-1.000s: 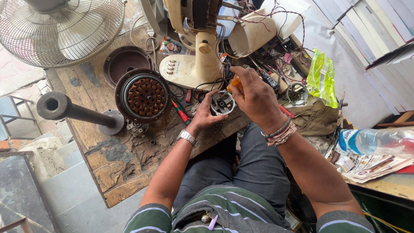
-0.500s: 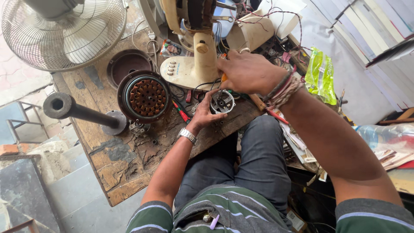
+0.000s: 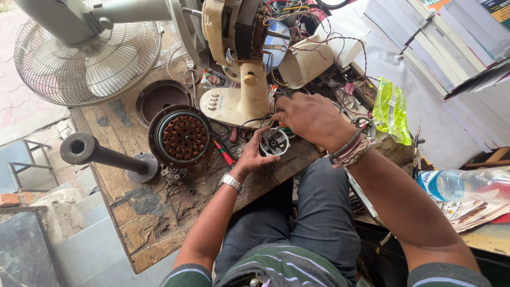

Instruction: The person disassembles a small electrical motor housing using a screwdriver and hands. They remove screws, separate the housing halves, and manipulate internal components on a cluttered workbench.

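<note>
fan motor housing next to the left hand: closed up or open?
Open. The round motor housing lies face up on the wooden workbench, its copper windings exposed, no cover on it.

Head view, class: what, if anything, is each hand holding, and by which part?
The left hand cups a small round metal motor part by its outer rim. The right hand reaches over it from above; whether it holds anything cannot be told.

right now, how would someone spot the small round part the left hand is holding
Start at the worn wooden workbench and find the cream fan base standing on it. Just in front of that base, the left hand cups a small round metal motor part, with the right hand above it. Unlike the larger copper-wound stator to its left, it is silvery and palm-sized.
</note>
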